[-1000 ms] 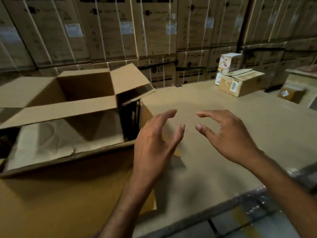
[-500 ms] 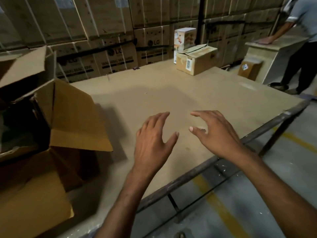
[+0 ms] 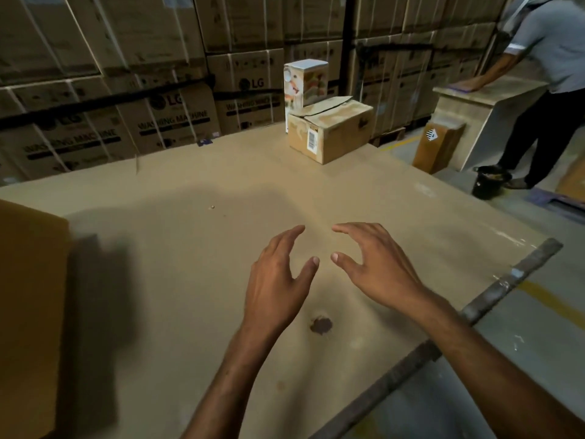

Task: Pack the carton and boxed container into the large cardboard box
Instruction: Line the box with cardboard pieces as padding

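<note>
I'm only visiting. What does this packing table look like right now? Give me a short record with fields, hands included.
left hand: open, empty, over the table
right hand: open, empty, beside the left one
carton: brown, at the table's far end, top flap loose
boxed container: white printed box, upright, behind the carton
large cardboard box: only a flap shows at the left edge
background: stacked boxes; a person leaning on a counter

Tan worktable (image 3: 221,248), brown carton (image 3: 332,134) and white printed box (image 3: 305,80) at far edge, dark stain (image 3: 321,324) near front
</note>
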Available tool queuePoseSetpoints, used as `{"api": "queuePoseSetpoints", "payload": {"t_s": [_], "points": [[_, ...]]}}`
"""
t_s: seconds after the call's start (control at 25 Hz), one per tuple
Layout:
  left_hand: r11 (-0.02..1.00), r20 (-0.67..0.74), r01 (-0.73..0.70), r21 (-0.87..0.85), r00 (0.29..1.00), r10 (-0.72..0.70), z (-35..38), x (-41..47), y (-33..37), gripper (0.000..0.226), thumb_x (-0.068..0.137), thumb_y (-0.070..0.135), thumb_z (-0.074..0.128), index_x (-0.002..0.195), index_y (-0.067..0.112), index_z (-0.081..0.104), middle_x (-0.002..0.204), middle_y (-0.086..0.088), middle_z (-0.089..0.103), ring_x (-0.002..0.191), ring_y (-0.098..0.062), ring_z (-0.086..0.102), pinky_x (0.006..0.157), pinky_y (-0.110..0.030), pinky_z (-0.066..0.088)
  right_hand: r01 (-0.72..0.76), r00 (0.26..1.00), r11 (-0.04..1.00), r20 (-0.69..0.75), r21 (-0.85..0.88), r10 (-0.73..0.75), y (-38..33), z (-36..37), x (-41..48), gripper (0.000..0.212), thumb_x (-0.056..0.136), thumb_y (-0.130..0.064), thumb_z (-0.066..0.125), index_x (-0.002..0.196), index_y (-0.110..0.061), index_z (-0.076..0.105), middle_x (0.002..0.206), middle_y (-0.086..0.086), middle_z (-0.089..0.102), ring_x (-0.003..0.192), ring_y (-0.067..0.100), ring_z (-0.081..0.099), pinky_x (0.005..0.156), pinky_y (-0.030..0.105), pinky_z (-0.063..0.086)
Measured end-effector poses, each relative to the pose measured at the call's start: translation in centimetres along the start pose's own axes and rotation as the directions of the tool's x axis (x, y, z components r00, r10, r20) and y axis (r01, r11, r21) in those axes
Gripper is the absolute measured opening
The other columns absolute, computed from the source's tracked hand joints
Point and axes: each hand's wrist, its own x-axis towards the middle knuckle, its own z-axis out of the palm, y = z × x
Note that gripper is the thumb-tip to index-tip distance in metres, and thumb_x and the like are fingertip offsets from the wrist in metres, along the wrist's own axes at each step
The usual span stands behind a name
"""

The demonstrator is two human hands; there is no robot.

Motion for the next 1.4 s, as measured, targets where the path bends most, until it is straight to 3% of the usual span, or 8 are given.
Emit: {"api": "queuePoseSetpoints", "payload": {"t_s": [0.12,0.24,0.44,0.64,0.88,1.08,1.24,1.4], "points": [[0.996,0.011,0.056,-0.071,0.998,-0.055,3.8,4.8,1.0,0.054,0.096,0.045,0.066,0.146,0.038,0.047,0.145,0.019,0.052,0.128,0.000,0.051,0.101,-0.026,0.045,0.020,0.999,0.999,0.027,0.044,-0.022,4.9,-0.6,5.4,0.047,0.096,-0.035,0.070,0.142,-0.031,0.059,0.142,-0.013,0.060,0.134,0.008,0.044,0.103,0.020,0.035],[0.975,-0.001,0.155,-0.160,0.988,-0.157,8.7,9.2,1.1,0.053,0.094,0.045,0.068,0.144,0.043,0.048,0.142,0.024,0.052,0.126,0.002,0.052,0.096,-0.026,0.047,0.039,0.998,0.996,0.038,0.085,-0.042,10.7,-0.6,11.5,0.047,0.096,-0.035,0.070,0.141,-0.031,0.060,0.141,-0.014,0.059,0.133,0.008,0.044,0.099,0.022,0.035],[0.891,-0.055,0.349,-0.292,0.923,-0.380,17.5,17.0,1.2,0.048,0.095,0.037,0.071,0.139,0.041,0.054,0.136,0.026,0.056,0.122,0.004,0.055,0.091,-0.016,0.044,0.115,0.979,0.984,0.155,0.136,-0.136,20.7,0.8,21.9,0.046,0.097,-0.035,0.069,0.141,-0.033,0.059,0.142,-0.014,0.059,0.134,0.009,0.044,0.101,0.023,0.036],[0.797,-0.045,0.446,-0.406,0.862,-0.506,22.0,24.5,1.8,0.043,0.094,0.032,0.072,0.134,0.040,0.058,0.131,0.025,0.060,0.121,-0.001,0.058,0.098,-0.028,0.050,0.160,0.960,0.978,0.208,0.135,-0.186,26.1,1.4,32.7,0.045,0.096,-0.034,0.070,0.140,-0.030,0.060,0.142,-0.009,0.059,0.133,0.013,0.045,0.102,0.026,0.037],[0.829,-0.165,0.412,-0.378,0.851,-0.498,23.3,42.3,-2.8,0.036,0.098,0.027,0.067,0.133,0.032,0.060,0.128,0.015,0.062,0.116,-0.010,0.062,0.087,-0.026,0.052,0.167,0.979,0.985,0.115,0.036,-0.170,29.0,5.8,48.9,0.058,0.096,-0.035,0.068,0.149,-0.024,0.048,0.155,-0.002,0.046,0.142,0.022,0.036,0.111,0.045,0.042],[0.847,-0.180,0.396,-0.355,0.860,-0.478,24.7,52.5,-7.6,0.034,0.102,0.027,0.061,0.135,0.029,0.059,0.131,0.012,0.060,0.117,-0.013,0.061,0.084,-0.024,0.050,0.102,0.993,0.984,0.077,-0.149,-0.091,30.2,12.1,59.1,0.085,0.094,-0.058,0.063,0.161,-0.020,0.026,0.169,0.003,0.024,0.155,0.028,0.015,0.119,0.056,0.024],[0.860,-0.174,0.402,-0.315,0.866,-0.468,26.9,56.5,-11.7,0.035,0.104,0.034,0.057,0.138,0.028,0.057,0.132,0.013,0.056,0.125,-0.016,0.056,0.093,-0.030,0.049,0.105,0.993,0.955,-0.020,-0.277,-0.115,31.9,15.6,60.1,0.075,0.088,-0.053,0.072,0.151,-0.025,0.043,0.159,0.000,0.043,0.146,0.026,0.029,0.110,0.062,0.028],[0.904,-0.249,0.379,-0.197,0.873,-0.420,28.5,61.8,-15.3,0.055,0.101,0.056,0.051,0.148,0.026,0.045,0.153,0.000,0.042,0.135,-0.019,0.047,0.109,-0.041,0.044,0.107,0.978,0.987,-0.167,-0.120,-0.127,33.6,14.7,56.8,0.065,0.081,-0.038,0.075,0.143,-0.025,0.058,0.151,-0.004,0.054,0.144,0.023,0.037,0.109,0.061,0.035]]}}
